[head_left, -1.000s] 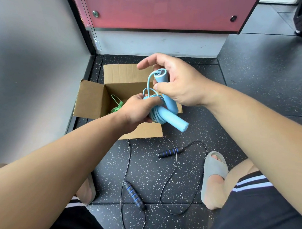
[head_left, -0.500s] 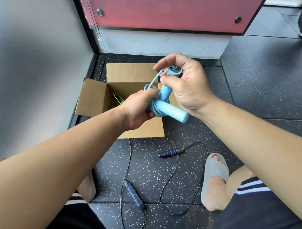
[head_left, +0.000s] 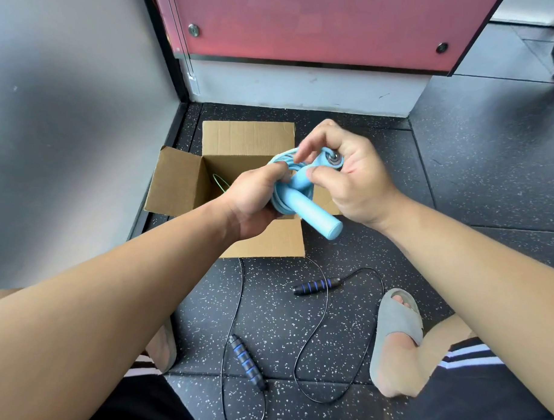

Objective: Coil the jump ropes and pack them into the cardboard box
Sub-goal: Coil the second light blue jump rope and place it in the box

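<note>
We had both hands together on the light-blue jump rope [head_left: 313, 215], held above the open cardboard box [head_left: 248, 135]. Our left hand [head_left: 253, 198] gripped the coiled cord as a bundle, with one handle poking out below and to the right of its knuckles. Our right hand [head_left: 356, 182] pinched the second handle [head_left: 332, 159] between thumb and curled fingers, its forefinger stretched out over the loops.

The step in hand looked to us like securing the coil by tucking the last handle and loose cord through or around the bundle. To do that well, we judged that the left hand should squeeze firmly so the loops could not spring apart. The right should draw the end snug without yanking, since smooth plastic cord would likely slip and unwind. Once tight, the bundle needed only lowering straight down from our hands, beside the green rope [head_left: 219, 182] lying in the box just left of our left hand. The black jump rope [head_left: 316, 285] lay on the floor nearer to us than both hands, not yet coiled.
</note>
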